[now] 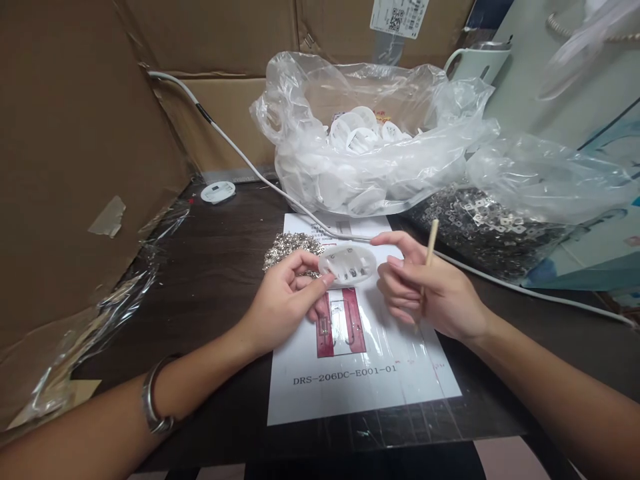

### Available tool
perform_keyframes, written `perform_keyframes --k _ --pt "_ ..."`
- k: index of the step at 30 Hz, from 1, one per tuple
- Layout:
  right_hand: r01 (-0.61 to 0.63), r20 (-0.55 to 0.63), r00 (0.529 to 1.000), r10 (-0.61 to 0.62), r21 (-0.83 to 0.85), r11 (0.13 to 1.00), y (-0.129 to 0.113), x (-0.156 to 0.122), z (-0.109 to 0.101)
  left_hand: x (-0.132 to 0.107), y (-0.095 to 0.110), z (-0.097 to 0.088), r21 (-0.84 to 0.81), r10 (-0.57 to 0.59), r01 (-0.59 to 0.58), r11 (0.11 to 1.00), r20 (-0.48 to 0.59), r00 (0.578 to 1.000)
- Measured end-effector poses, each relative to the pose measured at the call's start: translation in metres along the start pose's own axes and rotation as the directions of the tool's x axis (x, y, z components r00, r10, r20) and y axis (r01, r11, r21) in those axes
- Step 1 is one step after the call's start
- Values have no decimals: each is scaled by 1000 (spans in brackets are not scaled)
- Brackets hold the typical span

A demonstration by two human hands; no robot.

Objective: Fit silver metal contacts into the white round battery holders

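Note:
My left hand [287, 300] pinches a white oval plastic holder [349, 264] with small metal contacts inside, lifted just above the instruction sheet [360, 373]. My right hand [425, 290] touches the holder's right end with its index finger and thumb while gripping a thin wooden stick [431, 243] that points upward. A small heap of shiny metal contacts [293, 248] lies on the table right behind my left hand.
A clear bag of white plastic holders [360, 153] stands behind the hands. To its right, a second bag holds metal clips [490, 230]. A white cable [235, 150] crosses the dark table. Cardboard walls [75, 167] enclose the left and back. One loose white holder [218, 192] lies far left.

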State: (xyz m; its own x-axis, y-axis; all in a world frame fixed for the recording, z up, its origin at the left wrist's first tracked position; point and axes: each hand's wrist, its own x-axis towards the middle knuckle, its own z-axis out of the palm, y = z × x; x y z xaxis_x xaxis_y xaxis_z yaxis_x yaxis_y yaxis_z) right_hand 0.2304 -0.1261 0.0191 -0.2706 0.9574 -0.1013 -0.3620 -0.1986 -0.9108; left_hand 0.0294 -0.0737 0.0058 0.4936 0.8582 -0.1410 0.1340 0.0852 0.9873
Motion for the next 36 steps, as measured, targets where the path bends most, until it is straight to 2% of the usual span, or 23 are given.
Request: perform_keyframes --k 3,6,10,13,15,18,21,26,30,33,36 --pt "-60 -46 997 59 -24 998 2 5 -3 0 -1 -1 -14 26 -25 1000 47 999" --pt "13 -104 994 -27 -137 990 5 9 -6 -1 0 -1 -35 29 -27 999 53 998" --pt "125 -39 988 -149 -365 922 9 8 -6 -1 3 0 -45 22 -22 999 4 1000" --pt "191 -72 956 -286 -586 788 13 5 -4 -2 3 2 -29 44 -44 999 -6 999" --pt "244 -61 910 -411 -723 646 15 4 -4 -2 2 2 -5 63 -63 998 -5 998" --pt "348 78 836 -544 -841 415 15 4 -4 -4 -1 3 8 107 -107 994 7 994" --pt "441 202 784 -587 -847 297 14 3 -5 -5 -2 2 37 141 -143 989 50 989" --pt "487 266 771 -578 -831 268 14 2 -5 -6 -1 -1 215 197 -221 951 125 972" --pt "431 204 809 -551 -844 319 16 2 -2 -8 1 -1 373 178 -234 898 180 968" --pt "381 142 829 -541 -851 362 17 4 0 -8 1 -1 355 222 -269 895 166 961" --pt "402 159 819 -551 -844 355 17 5 2 -7 -2 -3 327 298 -323 888 125 946"
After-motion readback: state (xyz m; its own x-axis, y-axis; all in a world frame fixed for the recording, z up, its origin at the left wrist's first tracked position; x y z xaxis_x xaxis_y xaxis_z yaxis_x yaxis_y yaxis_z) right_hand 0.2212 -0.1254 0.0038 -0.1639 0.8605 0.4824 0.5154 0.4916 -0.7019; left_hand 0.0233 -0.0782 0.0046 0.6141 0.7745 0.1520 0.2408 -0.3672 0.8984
